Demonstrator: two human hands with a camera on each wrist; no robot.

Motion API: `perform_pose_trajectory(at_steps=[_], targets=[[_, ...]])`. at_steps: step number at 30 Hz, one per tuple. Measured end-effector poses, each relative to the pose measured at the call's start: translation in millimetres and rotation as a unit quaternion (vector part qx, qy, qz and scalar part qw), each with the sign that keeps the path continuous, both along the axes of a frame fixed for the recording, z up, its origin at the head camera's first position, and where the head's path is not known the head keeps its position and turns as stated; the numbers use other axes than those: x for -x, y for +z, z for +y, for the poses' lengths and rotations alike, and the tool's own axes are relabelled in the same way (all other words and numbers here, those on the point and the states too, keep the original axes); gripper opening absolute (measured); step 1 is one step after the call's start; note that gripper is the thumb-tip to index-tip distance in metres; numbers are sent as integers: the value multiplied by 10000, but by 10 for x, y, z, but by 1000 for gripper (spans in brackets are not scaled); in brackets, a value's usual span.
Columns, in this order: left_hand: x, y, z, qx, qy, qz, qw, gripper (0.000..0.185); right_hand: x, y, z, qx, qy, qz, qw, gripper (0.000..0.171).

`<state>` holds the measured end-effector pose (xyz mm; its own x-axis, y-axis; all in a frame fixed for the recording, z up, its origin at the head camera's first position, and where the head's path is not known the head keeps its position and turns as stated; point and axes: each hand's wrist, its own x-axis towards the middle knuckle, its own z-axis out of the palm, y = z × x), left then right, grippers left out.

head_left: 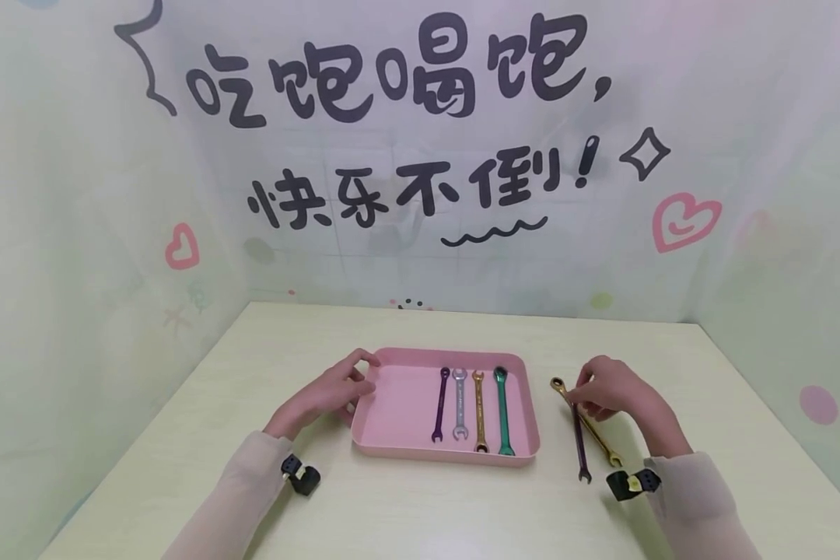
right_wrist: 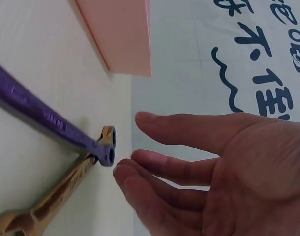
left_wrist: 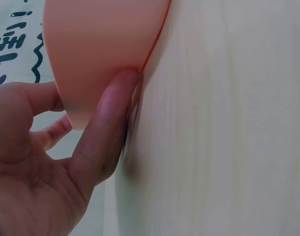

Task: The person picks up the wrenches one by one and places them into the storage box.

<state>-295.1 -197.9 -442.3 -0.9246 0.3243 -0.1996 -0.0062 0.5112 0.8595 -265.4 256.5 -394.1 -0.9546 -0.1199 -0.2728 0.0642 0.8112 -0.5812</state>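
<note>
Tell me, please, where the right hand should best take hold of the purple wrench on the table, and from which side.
Probably at the ring end of the purple wrench, from above. It lies flat on the table, crossing over the gold wrench there, so that end seems slightly raised and gives fingers room. The right hand is already next to it, fingers relaxed. A pinch across the narrow shank just below the ring should work.

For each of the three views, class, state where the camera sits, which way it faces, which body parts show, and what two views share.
Head: worn on the head, looking forward and down at the table; shows both sleeved forearms, left hand at the pink tray, right hand over two wrenches.
Left wrist: beside the palm, facing the fingers against the tray's wall.
Right wrist: beside the palm, facing the open fingers near the purple wrench and gold wrench.
Shared: all three show the tray; head and right wrist share both wrenches.
</note>
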Motion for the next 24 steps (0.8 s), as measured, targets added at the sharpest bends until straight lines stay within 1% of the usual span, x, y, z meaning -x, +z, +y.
perform_pose_trajectory(at_steps=[4, 6, 14, 19, 24], targets=[[-2, -2, -1, -16, -38, 23, 10000, 44, -16, -38, 43, -280, -24, -457, 9986, 24], [-6, 0, 2, -33, -51, 24, 10000, 44, -23, -67, 47, -370, -18, -589, 9976, 25], [-33, 4, -1, 20, 15, -19, 10000, 44, -67, -171, -17, -474, 79, -728, 9962, 27], [-33, 6, 2, -11, 0, 6, 10000, 44, -61, -156, -43, -553, 63, -660, 9963, 24], [-28, 16, 2, -10, 12, 28, 10000, 43, -45, -143, -70, -619, 32, -702, 9956, 21]])
